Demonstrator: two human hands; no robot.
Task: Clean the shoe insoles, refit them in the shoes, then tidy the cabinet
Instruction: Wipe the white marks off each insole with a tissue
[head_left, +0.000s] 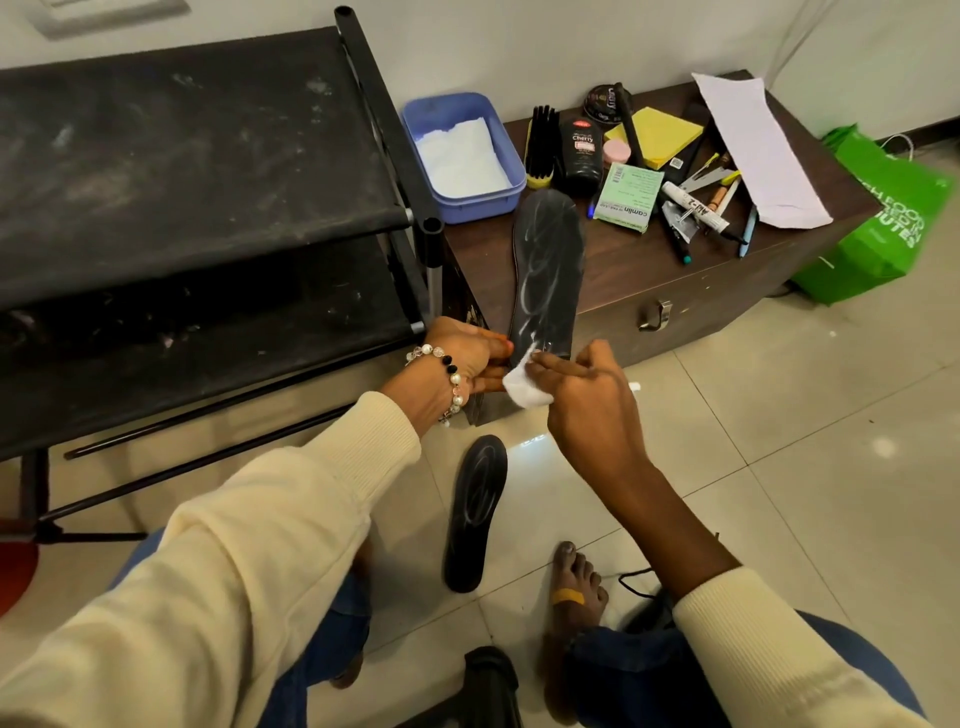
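insole (548, 270): matt black, white smears | floor (779, 441): glossy pale tiles | cabinet (701, 296): dark wood-look, metal latch (655, 315) | rack shelf (182, 156): dusty black cloth | tub (511, 179): smooth blue plastic | sleeve (234, 561): cream ribbed knit

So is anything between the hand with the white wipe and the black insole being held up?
Nothing visible. The right hand presses the white wipe against the heel end of the black insole, which the left hand grips there.

Tub (511, 171) on chest (727, 291); rack (208, 171) left of chest.
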